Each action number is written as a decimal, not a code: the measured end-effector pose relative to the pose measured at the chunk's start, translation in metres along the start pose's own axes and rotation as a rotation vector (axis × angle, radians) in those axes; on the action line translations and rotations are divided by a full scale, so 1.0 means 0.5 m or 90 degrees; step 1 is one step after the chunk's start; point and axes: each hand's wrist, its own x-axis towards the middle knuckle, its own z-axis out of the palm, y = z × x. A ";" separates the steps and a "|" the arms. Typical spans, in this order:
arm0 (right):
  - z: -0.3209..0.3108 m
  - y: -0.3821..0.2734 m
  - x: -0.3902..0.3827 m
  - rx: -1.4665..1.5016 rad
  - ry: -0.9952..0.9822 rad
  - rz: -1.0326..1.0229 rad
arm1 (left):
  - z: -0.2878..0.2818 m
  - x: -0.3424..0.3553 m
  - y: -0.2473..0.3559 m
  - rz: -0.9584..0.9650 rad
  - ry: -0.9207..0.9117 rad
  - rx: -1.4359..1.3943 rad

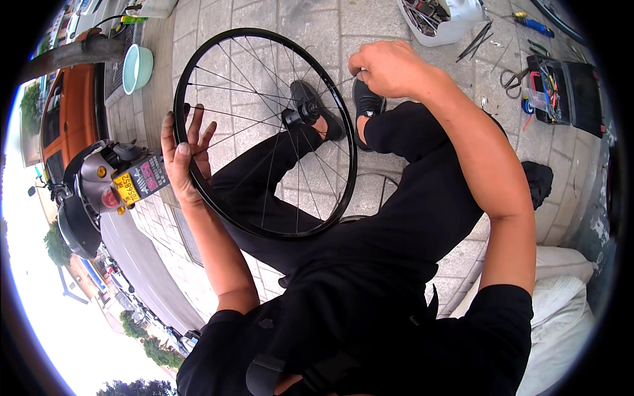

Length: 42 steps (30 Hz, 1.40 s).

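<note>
A black bicycle wheel (pixel 277 232), with thin spokes and a black hub (pixel 296 117), is held at an angle over my legs. My left hand (pixel 188 148) grips its rim on the left side, thumb against the rim and fingers partly spread behind it. Just beyond the wheel's upper right, my right hand (pixel 389 69) is closed in a pinch above my right shoe (pixel 366 99). Whatever lies between those fingertips is too small or hidden to make out.
A white jug (pixel 449 33) of parts, loose tools (pixel 531 26), scissors (pixel 512 82) and an open black toolbox (pixel 581 96) are around the upper right. A mint basin (pixel 137 69), scooter (pixel 99 191) and orange car (pixel 79 112) are leftward; pale sacks (pixel 555 310) lie lower right.
</note>
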 end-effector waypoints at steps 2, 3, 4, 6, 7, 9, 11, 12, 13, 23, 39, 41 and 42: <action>-0.003 0.000 0.001 0.006 -0.004 0.005 | 0.005 0.002 -0.001 0.004 -0.003 -0.001; -0.003 0.000 0.002 0.008 -0.006 0.007 | 0.006 0.002 -0.001 0.005 -0.004 -0.002; -0.005 -0.002 0.003 0.006 -0.013 0.010 | 0.007 0.002 -0.001 0.006 -0.004 -0.002; -0.007 -0.007 0.005 0.002 -0.026 0.017 | 0.008 0.002 0.000 0.006 -0.003 -0.003; -0.006 -0.008 0.007 0.002 -0.028 0.019 | 0.008 0.002 0.000 0.006 -0.004 -0.002; 0.000 -0.008 0.010 0.002 -0.034 0.022 | 0.006 0.002 -0.001 0.005 -0.005 -0.001; 0.000 -0.011 0.013 -0.003 -0.041 0.028 | 0.002 0.000 -0.003 0.005 -0.002 -0.004; -0.001 -0.012 0.014 -0.005 -0.045 0.030 | 0.001 -0.001 -0.003 0.005 0.000 -0.006; -0.002 -0.014 0.015 -0.006 -0.047 0.030 | 0.001 -0.001 -0.002 0.003 0.003 -0.004; 0.015 -0.031 0.028 0.028 -0.072 0.013 | 0.009 0.000 -0.002 0.007 0.036 -0.029; 0.082 -0.051 0.063 0.069 -0.082 -0.004 | 0.032 -0.002 0.008 -0.001 0.076 -0.074; 0.087 -0.050 0.066 0.060 -0.076 -0.003 | 0.036 0.001 0.011 -0.007 0.074 -0.081; 0.089 -0.048 0.067 0.055 -0.073 -0.002 | 0.034 0.002 0.010 -0.005 0.064 -0.065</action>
